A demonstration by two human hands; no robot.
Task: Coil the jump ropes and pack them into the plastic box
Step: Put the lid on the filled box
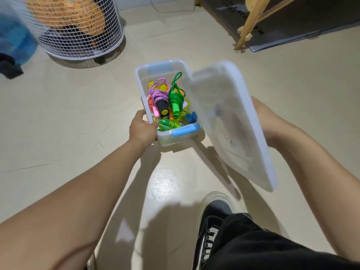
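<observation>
A clear plastic box (140, 88) with blue latches stands on the floor at the centre. Inside lie several coiled jump ropes: a pink one (158, 93), a dark green one (175, 98), a light green one (167, 123) and others under them. My left hand (142, 127) grips the box's near left rim. My right hand (266, 119) holds the translucent lid (229, 121), which stands tilted just right of the box and hides most of my fingers.
A white wire basket (78, 30) with orange and dark things stands at the back left, beside a blue object (17, 43). A wooden frame leg (247, 28) and a dark mat (311, 18) are at the back right. My black shoe (212, 227) is near the bottom.
</observation>
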